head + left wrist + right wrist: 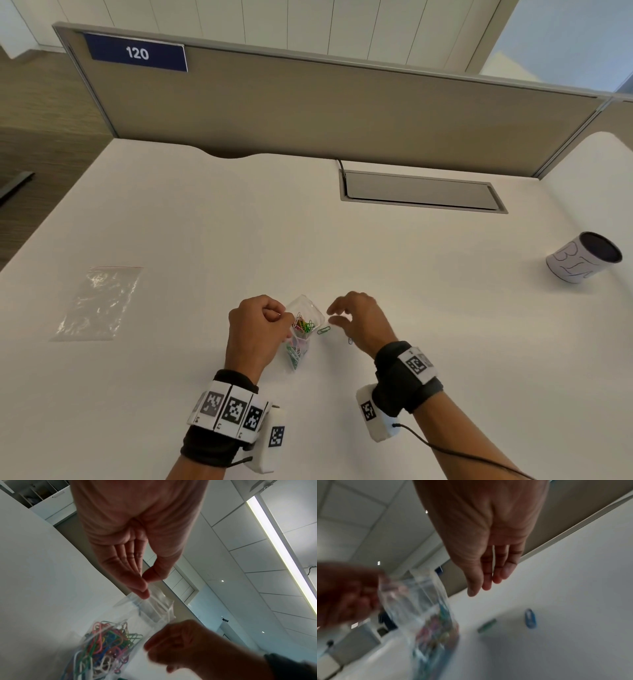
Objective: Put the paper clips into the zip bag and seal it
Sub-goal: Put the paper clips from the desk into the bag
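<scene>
Left hand pinches crinkly clear zip bag (wiry clips inside) — mouth agape.

Bare desk between spare bag and cup

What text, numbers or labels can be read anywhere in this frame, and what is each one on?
"120": white digits on the blue sign at the top left of the desk partition.
Large hand-drawn marks on the white cup at the right: not readable as letters or digits.
Small characters under the square coded tags on the left wristband: too small to read.
The two zip bags carry no readable print.
</scene>
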A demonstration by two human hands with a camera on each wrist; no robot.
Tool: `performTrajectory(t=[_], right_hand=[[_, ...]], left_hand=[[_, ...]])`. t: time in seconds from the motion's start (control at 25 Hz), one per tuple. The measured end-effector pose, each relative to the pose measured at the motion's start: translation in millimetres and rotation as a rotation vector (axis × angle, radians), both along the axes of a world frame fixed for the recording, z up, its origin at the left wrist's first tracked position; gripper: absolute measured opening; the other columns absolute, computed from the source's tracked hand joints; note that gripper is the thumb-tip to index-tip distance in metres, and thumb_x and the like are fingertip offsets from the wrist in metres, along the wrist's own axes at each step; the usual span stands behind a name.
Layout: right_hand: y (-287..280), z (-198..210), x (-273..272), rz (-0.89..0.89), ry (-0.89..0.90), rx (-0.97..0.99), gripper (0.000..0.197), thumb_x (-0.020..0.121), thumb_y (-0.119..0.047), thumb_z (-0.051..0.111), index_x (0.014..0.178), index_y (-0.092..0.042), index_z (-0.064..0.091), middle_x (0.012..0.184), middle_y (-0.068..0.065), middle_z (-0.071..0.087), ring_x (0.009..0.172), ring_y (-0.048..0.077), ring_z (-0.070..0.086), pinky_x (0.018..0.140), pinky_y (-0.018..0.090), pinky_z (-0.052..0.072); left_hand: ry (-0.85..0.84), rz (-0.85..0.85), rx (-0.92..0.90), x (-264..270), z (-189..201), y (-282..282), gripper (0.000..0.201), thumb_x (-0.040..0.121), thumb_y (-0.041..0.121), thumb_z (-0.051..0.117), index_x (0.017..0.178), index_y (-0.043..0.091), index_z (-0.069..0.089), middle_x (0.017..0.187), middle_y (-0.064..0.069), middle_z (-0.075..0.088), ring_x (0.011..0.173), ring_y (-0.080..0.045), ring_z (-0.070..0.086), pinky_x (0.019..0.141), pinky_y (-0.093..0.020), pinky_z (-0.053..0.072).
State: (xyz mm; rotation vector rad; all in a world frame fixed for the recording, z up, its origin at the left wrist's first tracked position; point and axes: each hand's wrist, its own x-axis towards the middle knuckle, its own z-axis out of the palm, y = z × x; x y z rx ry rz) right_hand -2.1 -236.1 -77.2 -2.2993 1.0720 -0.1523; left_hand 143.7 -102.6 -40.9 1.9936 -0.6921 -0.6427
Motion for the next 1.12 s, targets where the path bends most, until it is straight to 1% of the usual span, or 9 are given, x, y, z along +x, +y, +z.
performTrajectory(t=[0.08,0.28,0.4,0.48,0.56,0.68,0.88,1.0,1.12], right_hand=[[5,-22,5,0.099,0.138,-0.014,0.016,0.084,-0.022,0.069,0.098,-0.015,0.067,0.101,0.006,0.063,0.100,0.023,0.052,0.074,0.028,0.038],[3,-39,12,0.116,0.242,-0.099,0.015,0.087,-0.020,0.064,0.099,-0.011,0.062,0.108,0.007,0.055,0.103,0.026,0.044,0.077,0.033,0.033],[5,-37,7,0.111,0.160,-0.040,0.005,0.089,-0.009,0.058,0.088,-0.011,0.053,0.094,0.011,0.061,0.083,0.025,0.049,0.069,0.031,0.036],[3,-34,-7,-0.057,-0.002,0.064,0.016,0.085,-0.003,0.059,0.081,-0.015,0.050,0.073,0.004,0.061,0.064,0.021,0.051,0.058,0.025,0.037],[0,-31,-26,-0.256,-0.096,0.167,0.013,0.082,-0.002,0.065,0.085,-0.013,0.059,0.064,-0.002,0.059,0.057,0.013,0.054,0.055,0.019,0.041],[0,-30,-44,-0.351,-0.059,0.198,0.011,0.078,-0.006,0.071,0.088,-0.009,0.068,0.068,0.002,0.063,0.065,0.017,0.060,0.058,0.018,0.044],[8,-37,-31,-0.392,0.015,0.220,0.012,0.075,-0.015,0.075,0.079,-0.012,0.065,0.074,0.001,0.063,0.069,0.020,0.060,0.062,0.024,0.044],[12,-42,-23,-0.453,0.048,0.215,0.014,0.077,-0.016,0.071,0.073,-0.015,0.057,0.082,0.005,0.065,0.073,0.024,0.059,0.063,0.026,0.044],[10,-44,-17,-0.408,0.110,0.216,0.011,0.083,-0.013,0.062,0.076,-0.014,0.054,0.093,0.011,0.066,0.081,0.027,0.059,0.067,0.029,0.045]], left_hand=[[-0.006,-0.010,-0.008,0,1,0,0.003,0.077,0.004,0.070,0.077,0.007,0.069,0.057,-0.004,0.072,0.048,-0.010,0.070,0.063,-0.039,0.063],[-0.004,-0.009,-0.014,-2,2,0,0.003,0.076,0.004,0.070,0.077,0.006,0.069,0.056,-0.003,0.072,0.051,-0.012,0.070,0.065,-0.040,0.063],[-0.011,-0.015,-0.011,-3,2,1,0.002,0.076,0.004,0.070,0.077,0.006,0.069,0.057,-0.003,0.072,0.050,-0.012,0.070,0.065,-0.040,0.063],[-0.011,-0.012,-0.007,-2,2,1,0.002,0.077,0.004,0.069,0.078,0.007,0.069,0.057,-0.003,0.072,0.049,-0.011,0.070,0.064,-0.039,0.063],[-0.011,-0.009,-0.004,-1,1,1,0.003,0.077,0.005,0.069,0.078,0.007,0.069,0.057,-0.002,0.072,0.049,-0.009,0.069,0.064,-0.038,0.063],[-0.009,-0.025,-0.007,-4,1,-2,0.003,0.077,0.004,0.069,0.077,0.007,0.069,0.057,-0.002,0.072,0.049,-0.009,0.069,0.064,-0.038,0.063],[-0.004,-0.052,-0.014,-11,2,-7,0.002,0.076,0.005,0.070,0.076,0.006,0.068,0.056,-0.003,0.072,0.048,-0.010,0.070,0.064,-0.038,0.063],[-0.003,-0.054,-0.014,-13,2,-6,0.002,0.076,0.005,0.070,0.077,0.006,0.069,0.057,-0.003,0.071,0.048,-0.011,0.070,0.063,-0.040,0.063],[-0.001,-0.048,-0.013,-13,0,-5,0.003,0.076,0.006,0.071,0.077,0.007,0.069,0.057,-0.004,0.072,0.050,-0.013,0.071,0.064,-0.041,0.063]])
